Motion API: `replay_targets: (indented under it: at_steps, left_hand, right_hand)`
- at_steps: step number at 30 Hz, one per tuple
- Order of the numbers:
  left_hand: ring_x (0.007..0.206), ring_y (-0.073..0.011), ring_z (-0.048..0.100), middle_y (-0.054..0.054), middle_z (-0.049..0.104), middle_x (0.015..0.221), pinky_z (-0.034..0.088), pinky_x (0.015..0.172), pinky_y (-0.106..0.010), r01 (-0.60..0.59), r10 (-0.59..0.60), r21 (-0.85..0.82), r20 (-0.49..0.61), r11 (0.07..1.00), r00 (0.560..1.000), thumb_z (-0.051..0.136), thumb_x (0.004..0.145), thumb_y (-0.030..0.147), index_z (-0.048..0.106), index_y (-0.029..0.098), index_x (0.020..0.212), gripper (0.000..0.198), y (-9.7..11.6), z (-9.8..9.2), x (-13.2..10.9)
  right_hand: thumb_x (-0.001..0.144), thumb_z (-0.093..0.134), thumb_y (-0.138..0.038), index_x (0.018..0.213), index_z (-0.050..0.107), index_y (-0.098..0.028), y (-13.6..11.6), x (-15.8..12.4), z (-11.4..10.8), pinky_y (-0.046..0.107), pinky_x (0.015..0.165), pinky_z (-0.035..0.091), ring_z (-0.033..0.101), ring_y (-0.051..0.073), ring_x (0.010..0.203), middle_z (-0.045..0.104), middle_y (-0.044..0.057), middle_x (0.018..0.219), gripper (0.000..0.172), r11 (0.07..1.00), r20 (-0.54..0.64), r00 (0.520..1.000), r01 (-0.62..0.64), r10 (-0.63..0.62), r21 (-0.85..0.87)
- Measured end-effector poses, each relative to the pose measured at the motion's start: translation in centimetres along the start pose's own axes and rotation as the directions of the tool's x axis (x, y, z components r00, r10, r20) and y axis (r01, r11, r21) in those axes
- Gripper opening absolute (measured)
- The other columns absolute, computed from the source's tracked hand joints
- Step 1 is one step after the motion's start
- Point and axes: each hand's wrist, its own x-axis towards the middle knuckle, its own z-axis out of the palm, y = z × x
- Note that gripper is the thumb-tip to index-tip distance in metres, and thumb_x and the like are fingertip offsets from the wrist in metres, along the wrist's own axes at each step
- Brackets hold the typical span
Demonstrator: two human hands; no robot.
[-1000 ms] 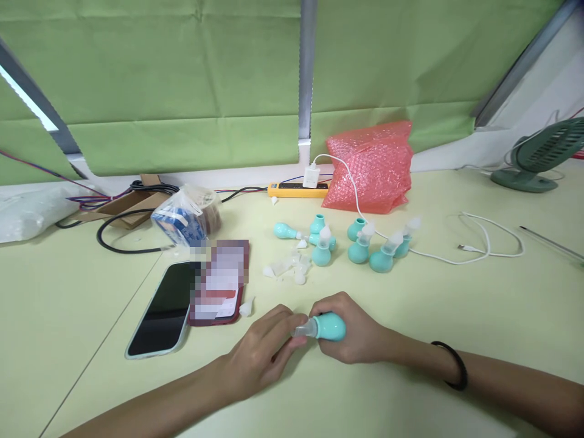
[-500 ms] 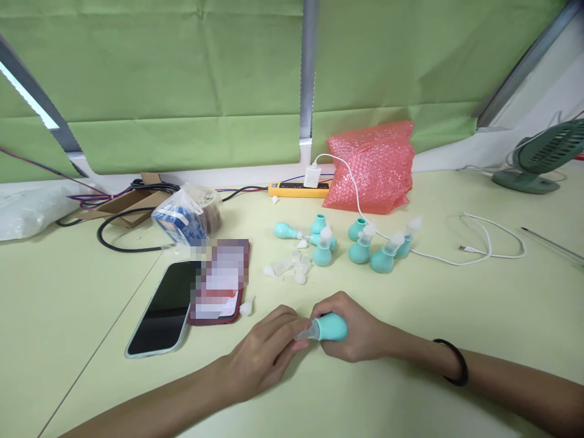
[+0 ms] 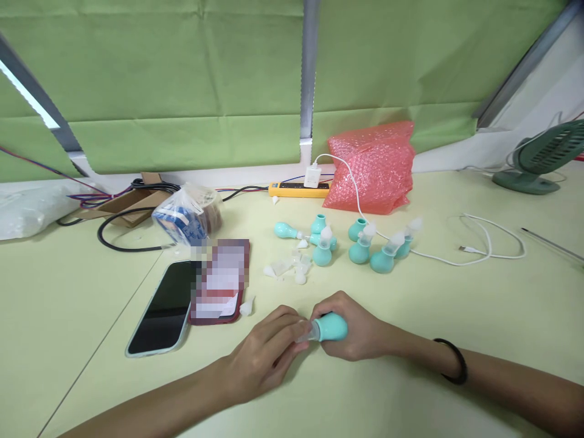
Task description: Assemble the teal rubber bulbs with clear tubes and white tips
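Observation:
My right hand (image 3: 351,328) is wrapped round a teal rubber squeeze bulb (image 3: 333,327), which lies on its side with its neck to the left. A clear plastic nozzle (image 3: 312,331), like that of a nasal aspirator, sits at the neck. The fingers of my left hand (image 3: 269,353) pinch this nozzle and hide its tip. Beyond my hands stand several teal bulbs with clear nozzles (image 3: 382,260). Small translucent pieces (image 3: 292,266) lie in a loose group to their left. Near my left hand, one white tip (image 3: 247,306) rests against a phone.
Two phones, one dark-screened (image 3: 164,310) and one red-cased (image 3: 221,280), lie left of my hands. Behind are a bagged bundle (image 3: 187,216), a yellow power strip (image 3: 296,190) and a pink bubble-wrap bag (image 3: 371,167). A white cable (image 3: 442,261) and a screwdriver-like rod (image 3: 552,242) lie right.
Almost nothing differs. The fingers of my left hand have shifted very slightly on the nozzle; the bulb stays in my right hand at the same spot.

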Motion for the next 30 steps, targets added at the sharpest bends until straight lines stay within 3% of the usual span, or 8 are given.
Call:
replay_targets:
  at_steps: [15, 30]
  left_hand:
    - [0.085, -0.021, 0.049, -0.014, 0.055, 0.092, 0.048, 0.066, -0.039, -0.025, 0.026, -0.01, 0.003, 1.0, 1.0, 0.048, 0.074, -0.005, 0.043, 0.008, 0.113, 0.042, -0.03, 0.16, -0.31]
    - [0.091, -0.025, 0.051, -0.018, 0.054, 0.096, 0.05, 0.065, -0.043, -0.141, 0.142, 0.122, 0.007, 0.982, 0.99, 0.047, 0.072, -0.009, 0.045, 0.004, 0.108, 0.039, -0.01, 0.24, -0.4]
  right_hand:
    - [0.05, 0.048, -0.006, 0.064, 0.053, -0.015, 0.06, -0.06, 0.02, 0.016, 0.042, 0.029, 0.037, 0.007, 0.047, 0.041, -0.006, 0.051, 0.017, 0.999, 0.017, 1.0, -0.011, 0.011, 0.035]
    - [0.049, 0.048, -0.005, 0.062, 0.05, -0.015, -0.08, -0.17, 0.15, 0.016, 0.043, 0.03, 0.037, 0.007, 0.047, 0.04, -0.007, 0.051, 0.016, 0.999, -0.015, 1.0, 0.005, -0.005, 0.032]
